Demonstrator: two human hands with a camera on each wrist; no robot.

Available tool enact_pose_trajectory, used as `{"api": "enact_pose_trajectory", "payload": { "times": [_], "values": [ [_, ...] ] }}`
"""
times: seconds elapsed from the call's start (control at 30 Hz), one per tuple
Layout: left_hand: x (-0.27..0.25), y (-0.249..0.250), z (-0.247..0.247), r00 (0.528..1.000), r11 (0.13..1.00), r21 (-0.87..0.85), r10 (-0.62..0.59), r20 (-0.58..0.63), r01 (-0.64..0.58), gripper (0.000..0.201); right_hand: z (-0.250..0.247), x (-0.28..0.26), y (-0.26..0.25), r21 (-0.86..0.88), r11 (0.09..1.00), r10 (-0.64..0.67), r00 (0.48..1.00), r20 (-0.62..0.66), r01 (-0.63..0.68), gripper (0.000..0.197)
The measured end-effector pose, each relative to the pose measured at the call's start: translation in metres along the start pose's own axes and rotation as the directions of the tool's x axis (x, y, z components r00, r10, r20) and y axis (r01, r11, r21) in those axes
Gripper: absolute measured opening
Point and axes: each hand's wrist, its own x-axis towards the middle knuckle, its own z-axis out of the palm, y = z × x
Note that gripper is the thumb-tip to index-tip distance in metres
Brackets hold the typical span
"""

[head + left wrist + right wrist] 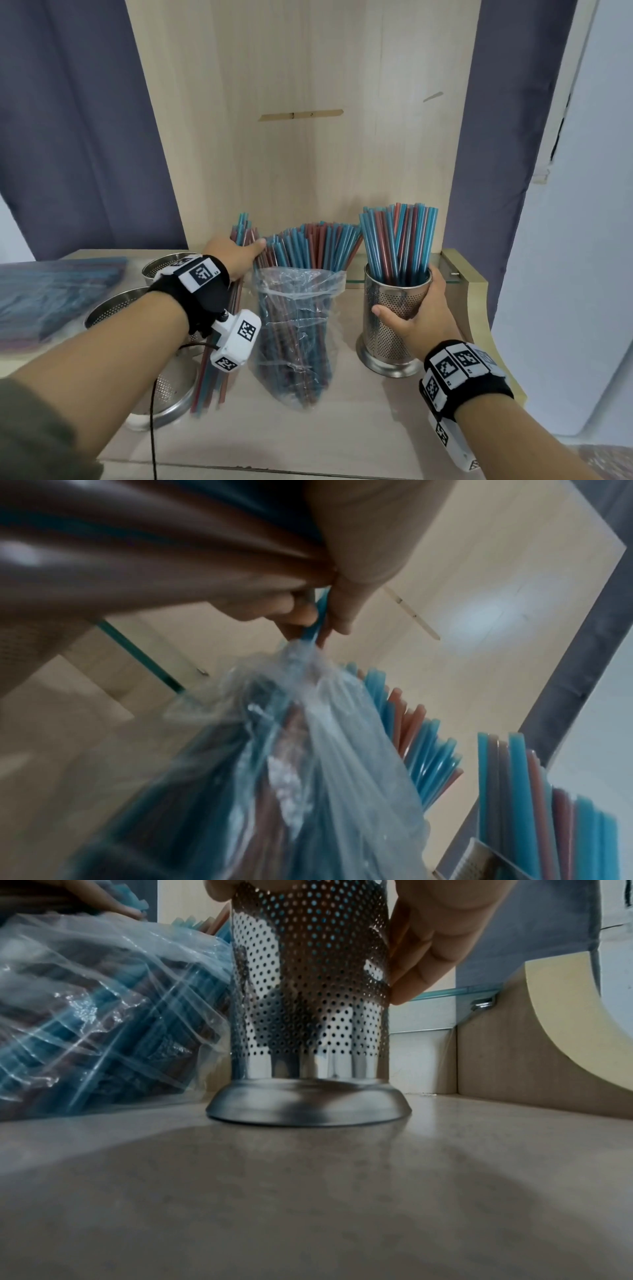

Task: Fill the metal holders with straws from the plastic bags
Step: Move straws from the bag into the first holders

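A clear plastic bag of blue and red straws stands open in the middle of the counter; it also shows as bag and bag. Just left of it, my left hand grips a long bundle of straws that slants down to the counter; its fingers are curled round the straws. On the right, my right hand holds a perforated metal holder packed with upright straws. The holder stands with its base on the counter, fingers on its wall.
Two more metal holders stand at the left behind my forearm, with a round metal base below it. Another bag of straws lies flat at the far left. A wooden back panel and a side ledge enclose the counter.
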Motion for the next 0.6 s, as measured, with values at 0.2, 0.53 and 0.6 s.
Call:
{"api": "enact_pose_trajectory", "payload": {
  "times": [0.2, 0.53, 0.6],
  "values": [
    [0.001, 0.013, -0.010, 0.998, 0.997, -0.062, 0.050, -0.040, -0.052, 0.046, -0.001, -0.001, -0.004, 0.013, 1.000, 0.001, 1.000, 0.008, -0.001, 0.112],
    [0.028, 0.030, -0.035, 0.971, 0.829, -0.505, 0.218, -0.101, -0.238, 0.034, -0.001, -0.001, -0.004, 0.015, 1.000, 0.003, 1.000, 0.004, -0.003, 0.112],
    [0.035, 0.037, -0.046, 0.964, 0.779, -0.569, 0.229, -0.136, -0.265, 0.032, -0.001, -0.001, -0.005, 0.021, 1.000, 0.002, 1.000, 0.006, -0.002, 0.111]
  ]
}}
